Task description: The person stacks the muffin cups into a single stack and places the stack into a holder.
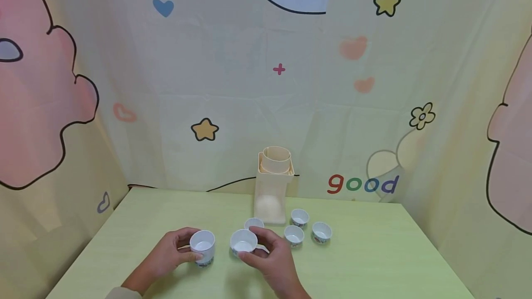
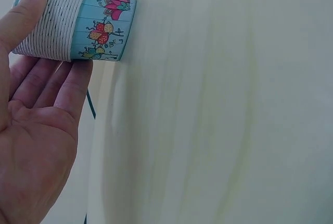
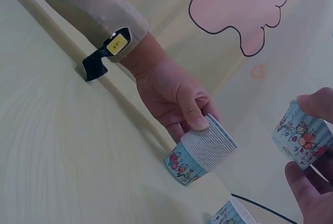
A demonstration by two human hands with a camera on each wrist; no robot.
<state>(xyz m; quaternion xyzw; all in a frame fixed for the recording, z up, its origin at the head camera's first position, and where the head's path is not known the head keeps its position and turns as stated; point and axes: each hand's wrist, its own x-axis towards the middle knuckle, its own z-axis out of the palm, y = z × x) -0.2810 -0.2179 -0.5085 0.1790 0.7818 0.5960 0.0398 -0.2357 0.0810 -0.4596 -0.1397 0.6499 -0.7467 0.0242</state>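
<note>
My left hand point(image 1: 170, 254) grips a stack of nested paper cups point(image 1: 202, 247) between thumb and fingers. In the left wrist view, the rims of this stack point(image 2: 54, 20) form a ridged white band above a blue printed base. To its right, my right hand point(image 1: 277, 258) pinches a single paper cup point(image 1: 243, 242), mouth up and slightly tilted. Blue stripes and red flowers cover that cup point(image 3: 303, 135) in the right wrist view. Just behind it stands another cup point(image 1: 254, 224), partly hidden by the held cup and my right fingers.
Right of my right hand, three small paper cups stand mouth up: a back one point(image 1: 299, 218), a front one point(image 1: 293, 236) and a right one point(image 1: 322, 232). A cream plastic stand with a round tube on top point(image 1: 270, 188) rises at the back of the pale green table point(image 1: 374, 253).
</note>
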